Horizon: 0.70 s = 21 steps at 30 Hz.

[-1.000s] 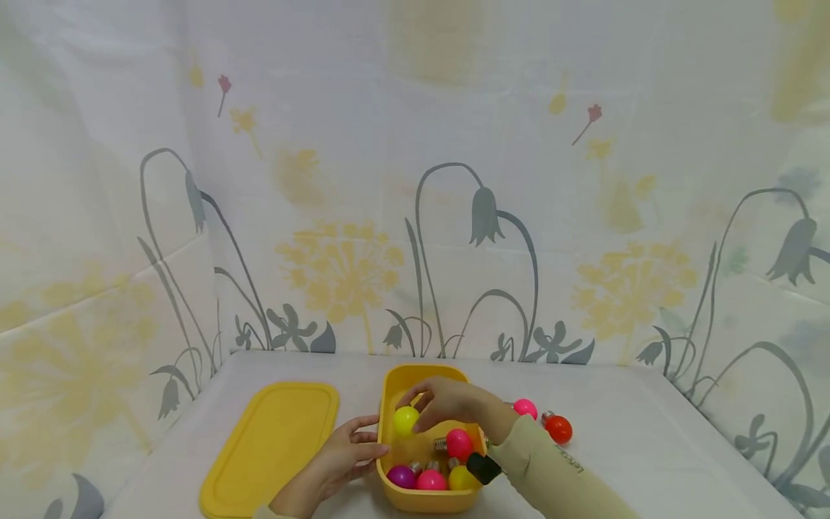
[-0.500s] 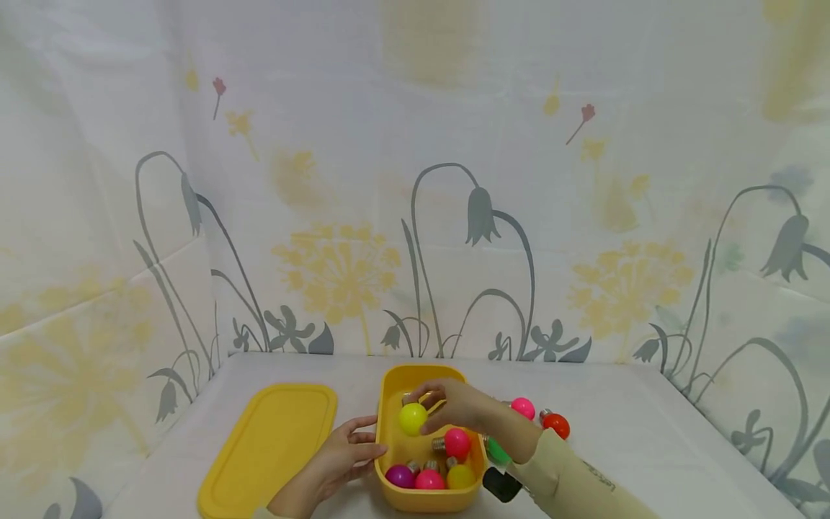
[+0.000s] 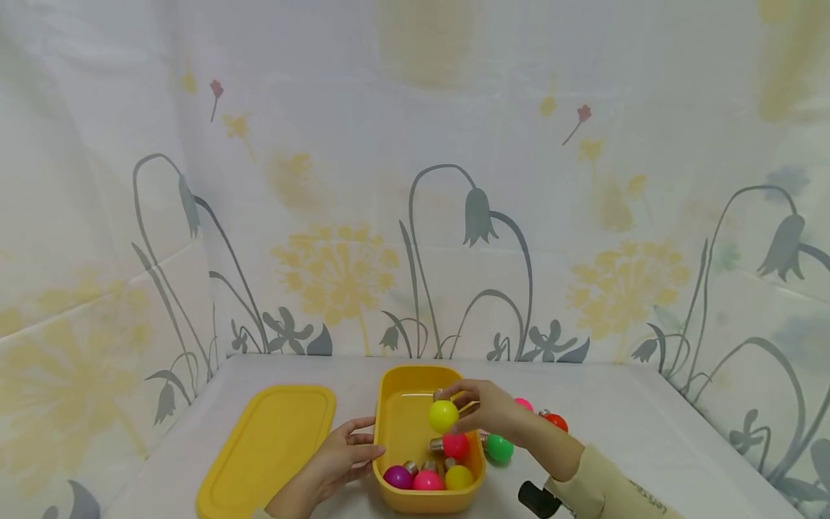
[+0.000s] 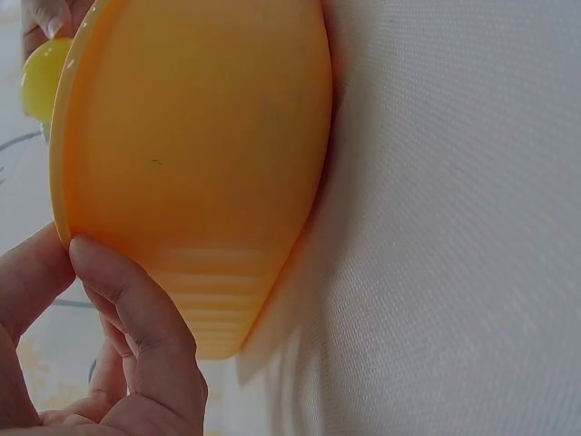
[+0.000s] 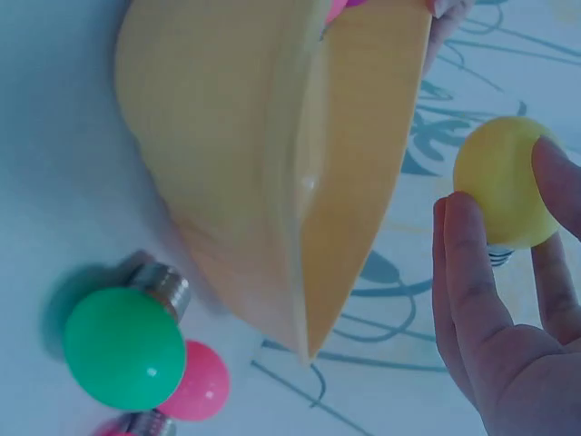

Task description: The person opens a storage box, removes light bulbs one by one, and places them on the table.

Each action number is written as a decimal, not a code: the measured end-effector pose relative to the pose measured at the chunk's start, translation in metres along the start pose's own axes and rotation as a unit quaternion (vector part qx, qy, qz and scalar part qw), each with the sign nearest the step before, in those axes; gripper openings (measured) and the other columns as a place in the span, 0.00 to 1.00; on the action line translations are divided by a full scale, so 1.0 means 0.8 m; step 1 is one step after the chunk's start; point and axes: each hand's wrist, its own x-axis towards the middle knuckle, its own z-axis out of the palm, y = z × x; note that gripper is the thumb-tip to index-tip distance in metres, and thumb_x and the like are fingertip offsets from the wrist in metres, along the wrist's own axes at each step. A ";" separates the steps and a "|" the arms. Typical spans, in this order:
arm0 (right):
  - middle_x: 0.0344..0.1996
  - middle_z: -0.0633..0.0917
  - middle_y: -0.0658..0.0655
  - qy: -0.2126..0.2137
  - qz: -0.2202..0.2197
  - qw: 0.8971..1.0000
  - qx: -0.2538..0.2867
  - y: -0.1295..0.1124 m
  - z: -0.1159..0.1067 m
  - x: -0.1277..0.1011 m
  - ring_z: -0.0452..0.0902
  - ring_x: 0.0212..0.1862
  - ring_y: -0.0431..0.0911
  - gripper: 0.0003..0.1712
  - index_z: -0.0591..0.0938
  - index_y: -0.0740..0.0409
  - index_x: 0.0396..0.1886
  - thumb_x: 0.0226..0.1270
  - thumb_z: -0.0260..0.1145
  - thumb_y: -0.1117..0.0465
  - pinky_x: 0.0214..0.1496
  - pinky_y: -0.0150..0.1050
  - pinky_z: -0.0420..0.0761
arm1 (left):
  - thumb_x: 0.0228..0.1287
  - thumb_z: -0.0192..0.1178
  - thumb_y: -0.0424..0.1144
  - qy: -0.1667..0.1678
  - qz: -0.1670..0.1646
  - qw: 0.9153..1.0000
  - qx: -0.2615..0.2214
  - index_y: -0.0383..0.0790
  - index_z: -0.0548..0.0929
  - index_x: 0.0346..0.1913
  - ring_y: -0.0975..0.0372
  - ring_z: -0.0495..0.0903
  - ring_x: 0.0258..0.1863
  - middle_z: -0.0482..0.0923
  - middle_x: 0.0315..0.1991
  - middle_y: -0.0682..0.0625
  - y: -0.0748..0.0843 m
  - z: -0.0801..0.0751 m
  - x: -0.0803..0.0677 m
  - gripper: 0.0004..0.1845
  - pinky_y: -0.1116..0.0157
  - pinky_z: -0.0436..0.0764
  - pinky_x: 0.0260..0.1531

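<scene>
My right hand (image 3: 489,411) holds a bright yellow light bulb (image 3: 444,417) between thumb and fingers, above the right side of a yellow plastic container (image 3: 389,404). In the right wrist view the bulb (image 5: 506,177) is up off the container, its metal screw base pointing down toward the palm. My left hand (image 3: 344,458) pinches the container's left rim; the left wrist view shows thumb and finger (image 4: 109,263) on the rim. Inside the container lie a purple bulb (image 3: 398,477), two pink bulbs (image 3: 428,481) and a darker yellow bulb (image 3: 459,478).
Left of the container lies a flat yellow lid (image 3: 266,447). On the table to the right are a green bulb (image 3: 499,448), a red bulb (image 3: 556,422) and a pink bulb (image 3: 524,404), partly behind my right arm. A flower-printed cloth (image 3: 363,180) hangs behind and at the sides.
My right hand has moved right with the yellow bulb, from the container's left side to its right. The green bulb has come into view. My left hand stays at the rim.
</scene>
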 end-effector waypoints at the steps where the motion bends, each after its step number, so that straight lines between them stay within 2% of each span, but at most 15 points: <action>1: 0.42 0.79 0.57 0.006 0.001 1.000 0.002 0.002 -0.003 -0.002 0.75 0.42 0.49 0.25 0.80 0.56 0.48 0.48 0.74 0.69 0.43 0.44 0.80 | 0.56 0.66 0.34 0.001 -0.001 1.000 0.000 0.30 0.62 0.64 0.59 0.76 0.33 0.72 0.44 0.40 0.000 0.000 0.001 0.35 0.63 0.80 0.37; 12: 0.40 0.80 0.58 0.046 0.001 0.999 0.014 0.026 -0.035 -0.024 0.77 0.38 0.49 0.25 0.78 0.62 0.51 0.50 0.72 0.71 0.42 0.44 0.81 | 0.56 0.66 0.34 0.008 -0.009 1.000 0.006 0.30 0.63 0.64 0.58 0.76 0.34 0.73 0.45 0.40 0.003 0.002 -0.003 0.34 0.63 0.80 0.38; 21: 0.40 0.80 0.58 0.065 0.003 0.998 0.003 0.049 -0.052 -0.036 0.75 0.43 0.50 0.25 0.78 0.62 0.51 0.49 0.71 0.71 0.46 0.48 0.79 | 0.57 0.66 0.34 0.008 -0.005 1.000 0.006 0.30 0.63 0.64 0.58 0.76 0.34 0.72 0.45 0.38 0.003 0.001 -0.002 0.34 0.63 0.80 0.37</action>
